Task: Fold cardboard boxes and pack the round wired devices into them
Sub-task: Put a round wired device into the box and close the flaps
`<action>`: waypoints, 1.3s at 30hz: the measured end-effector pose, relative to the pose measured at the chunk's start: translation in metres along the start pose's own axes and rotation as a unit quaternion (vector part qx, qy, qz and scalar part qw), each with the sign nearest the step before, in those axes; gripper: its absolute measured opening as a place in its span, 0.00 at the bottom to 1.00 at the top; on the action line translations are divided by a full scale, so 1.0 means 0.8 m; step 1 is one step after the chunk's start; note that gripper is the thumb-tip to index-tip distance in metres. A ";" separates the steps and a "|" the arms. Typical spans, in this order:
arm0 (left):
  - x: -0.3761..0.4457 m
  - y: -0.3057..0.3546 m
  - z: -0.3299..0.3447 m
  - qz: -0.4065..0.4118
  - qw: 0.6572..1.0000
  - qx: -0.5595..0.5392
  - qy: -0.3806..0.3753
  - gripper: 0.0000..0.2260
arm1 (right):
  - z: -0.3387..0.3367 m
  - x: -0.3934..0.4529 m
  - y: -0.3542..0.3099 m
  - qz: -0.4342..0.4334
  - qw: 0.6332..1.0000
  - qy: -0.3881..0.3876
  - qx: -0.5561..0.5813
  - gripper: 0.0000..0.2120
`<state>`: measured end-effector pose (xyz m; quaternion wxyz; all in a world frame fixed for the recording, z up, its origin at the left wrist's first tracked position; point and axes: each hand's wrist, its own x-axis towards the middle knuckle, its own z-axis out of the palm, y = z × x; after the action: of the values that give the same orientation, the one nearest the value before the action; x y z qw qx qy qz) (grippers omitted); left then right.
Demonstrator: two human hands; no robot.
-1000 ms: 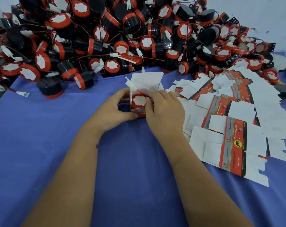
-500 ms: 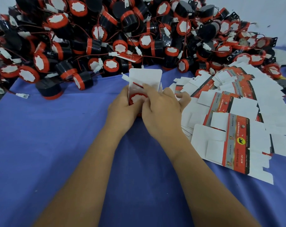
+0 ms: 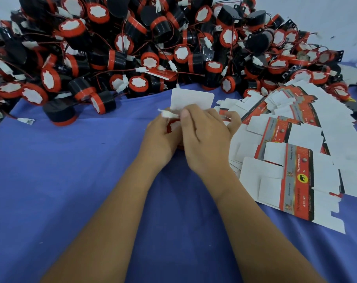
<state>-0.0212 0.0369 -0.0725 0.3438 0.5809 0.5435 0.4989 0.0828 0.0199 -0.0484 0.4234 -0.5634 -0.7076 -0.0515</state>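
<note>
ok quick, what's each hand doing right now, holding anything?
Left hand: grips the small box with a round device sitting in its open top.
Right hand: fingers curled at the box opening by the white connector; its grasp cannot be told.

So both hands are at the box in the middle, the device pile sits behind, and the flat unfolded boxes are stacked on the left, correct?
Not quite. In the head view the flat unfolded boxes lie on the right. Both the left hand and right hand are at the box, with the device pile behind.
</note>
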 end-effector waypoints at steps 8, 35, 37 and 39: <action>-0.001 -0.002 0.001 0.010 1.000 0.015 -0.019 0.15 | 0.002 0.010 0.028 0.100 0.967 0.030 0.234 0.04; 0.001 -0.006 0.000 -0.012 0.999 0.021 0.031 0.13 | 0.000 0.011 0.053 0.151 0.954 -0.026 0.257 0.18; 0.000 -0.002 0.001 -0.013 0.999 0.024 0.044 0.15 | 0.000 0.011 0.049 0.190 0.930 -0.056 0.310 0.15; 0.000 0.001 0.000 -0.009 0.999 0.026 0.043 0.15 | 0.002 0.010 0.048 0.199 0.919 -0.076 0.331 0.14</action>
<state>-0.0209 0.0365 -0.0721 0.3088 0.5628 0.5760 0.5062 0.1144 0.0402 -0.0597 0.5319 -0.5228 -0.5874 0.3144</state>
